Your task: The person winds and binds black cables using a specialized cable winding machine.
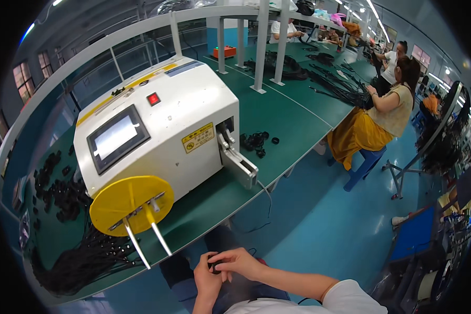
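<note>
Low in the middle, my two hands meet in front of my lap. My left hand (206, 277) is closed around a small black piece (213, 266), mostly covered by fingers, so its exact kind cannot be made out. From the right, my right hand (243, 263) reaches across with its fingertips pinching the same piece. Beyond them stands a white cable-winding machine (188, 99) with a screen (118, 137) and a red switch (153, 99). Its yellow disc (125, 191) carries two metal prongs (159, 235), which point toward me, apart from my hands.
Black cables (78, 267) lie left on the green table (193, 222), below a pile of small black parts (60, 188). More small black parts (254, 142) sit right of the machine's metal arm (240, 165). A seated co-worker (387, 112) is at the far right, near a cable rack (439, 136).
</note>
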The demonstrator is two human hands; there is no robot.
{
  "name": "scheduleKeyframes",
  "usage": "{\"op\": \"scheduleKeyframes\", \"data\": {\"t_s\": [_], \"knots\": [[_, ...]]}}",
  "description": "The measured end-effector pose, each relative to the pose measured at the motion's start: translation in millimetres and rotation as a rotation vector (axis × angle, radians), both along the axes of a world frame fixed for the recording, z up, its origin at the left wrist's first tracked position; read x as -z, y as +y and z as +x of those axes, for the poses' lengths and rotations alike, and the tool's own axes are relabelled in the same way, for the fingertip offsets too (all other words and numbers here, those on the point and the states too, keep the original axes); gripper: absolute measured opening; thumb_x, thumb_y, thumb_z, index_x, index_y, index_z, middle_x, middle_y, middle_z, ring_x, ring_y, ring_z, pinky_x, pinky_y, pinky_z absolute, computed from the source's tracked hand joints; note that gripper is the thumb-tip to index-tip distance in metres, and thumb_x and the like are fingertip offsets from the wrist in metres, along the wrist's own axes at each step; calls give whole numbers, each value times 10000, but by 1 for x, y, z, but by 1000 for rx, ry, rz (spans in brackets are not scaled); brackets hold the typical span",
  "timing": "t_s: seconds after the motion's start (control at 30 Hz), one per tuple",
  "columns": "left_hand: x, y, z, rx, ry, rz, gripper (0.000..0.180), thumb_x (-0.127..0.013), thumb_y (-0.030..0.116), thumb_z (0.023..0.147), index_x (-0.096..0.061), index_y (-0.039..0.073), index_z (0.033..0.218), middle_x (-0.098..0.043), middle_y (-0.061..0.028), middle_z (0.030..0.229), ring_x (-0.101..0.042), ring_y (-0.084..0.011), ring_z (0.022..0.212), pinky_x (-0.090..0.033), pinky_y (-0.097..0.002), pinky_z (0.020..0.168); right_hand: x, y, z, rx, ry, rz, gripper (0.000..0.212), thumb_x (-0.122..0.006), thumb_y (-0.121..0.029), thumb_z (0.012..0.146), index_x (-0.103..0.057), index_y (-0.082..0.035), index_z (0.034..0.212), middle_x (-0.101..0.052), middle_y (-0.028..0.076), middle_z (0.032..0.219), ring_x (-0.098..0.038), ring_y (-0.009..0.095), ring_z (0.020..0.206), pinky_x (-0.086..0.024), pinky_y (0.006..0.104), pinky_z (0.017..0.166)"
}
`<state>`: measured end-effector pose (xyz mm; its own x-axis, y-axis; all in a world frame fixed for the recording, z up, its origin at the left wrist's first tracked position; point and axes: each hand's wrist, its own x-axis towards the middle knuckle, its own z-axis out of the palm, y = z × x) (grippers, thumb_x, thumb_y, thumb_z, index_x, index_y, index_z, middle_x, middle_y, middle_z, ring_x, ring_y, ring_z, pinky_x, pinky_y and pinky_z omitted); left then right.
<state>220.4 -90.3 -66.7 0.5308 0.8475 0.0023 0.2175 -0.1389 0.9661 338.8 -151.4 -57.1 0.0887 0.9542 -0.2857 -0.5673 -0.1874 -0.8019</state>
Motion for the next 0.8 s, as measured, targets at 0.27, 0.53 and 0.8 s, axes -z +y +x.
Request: {"op": "scheduleKeyframes", "data": {"t_s": [0.27, 0.53, 0.8], "knots": [[21, 2, 9, 73, 132, 93, 221, -688, -59, 677, -561, 1, 847, -605, -67, 735, -604, -141, 690, -482, -262, 614, 13, -2, 15, 43, 76, 19, 294, -597, -13, 849, -578, 31, 1138, -669, 131, 873, -589, 117, 540, -479, 216, 485], [-11, 22, 49, 66, 90, 451, 279, -727, -10, 594, -598, 16, 839, -583, -129, 723, -594, -283, 649, -465, -311, 588, 2, 3, 45, 208, 149, 101, 298, -598, 26, 822, -558, 49, 1117, -671, 191, 879, -582, 137, 518, -481, 241, 473], [-21, 29, 56, 135, 52, 357, 314, -790, 67, 607, -598, 16, 851, -572, -120, 716, -570, -260, 623, -462, -298, 590, -29, -9, 90, 276, -261, -32, 206, -578, 19, 826, -607, 56, 1027, -674, 157, 863, -589, 145, 533, -493, 245, 491]]}}
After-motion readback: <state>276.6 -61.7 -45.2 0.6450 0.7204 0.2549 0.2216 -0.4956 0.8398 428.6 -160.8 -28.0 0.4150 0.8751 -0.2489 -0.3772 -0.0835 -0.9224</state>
